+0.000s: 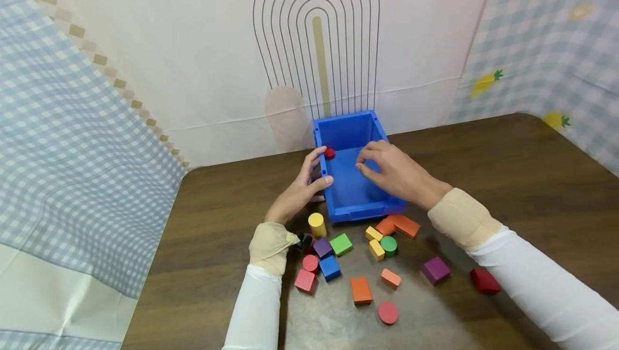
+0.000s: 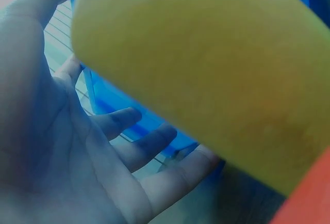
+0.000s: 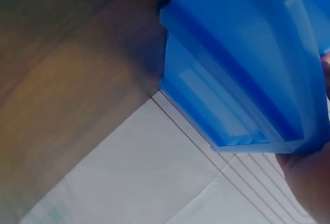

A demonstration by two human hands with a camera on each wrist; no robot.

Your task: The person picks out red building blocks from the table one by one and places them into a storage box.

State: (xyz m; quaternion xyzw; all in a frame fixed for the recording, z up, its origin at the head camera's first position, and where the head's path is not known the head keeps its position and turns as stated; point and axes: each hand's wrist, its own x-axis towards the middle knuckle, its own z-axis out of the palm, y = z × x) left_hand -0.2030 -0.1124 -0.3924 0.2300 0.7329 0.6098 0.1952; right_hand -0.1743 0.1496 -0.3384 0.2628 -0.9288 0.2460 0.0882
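A blue plastic bin stands against the wall backdrop, with a small red disc inside near its back left corner. My left hand rests against the bin's left side, thumb and forefinger at the rim, the other fingers spread along the outside. Over the bin's right half hovers my right hand. Its fingers bend loosely toward the thumb, and no object shows between them. In the left wrist view, a large blurred yellow shape covers much of the scene. The right wrist view shows the bin's outer wall.
Several coloured blocks lie in front of the bin, including a yellow cylinder, a green block, a blue block, an orange block and a purple block. A dark red block lies beside the right sleeve.
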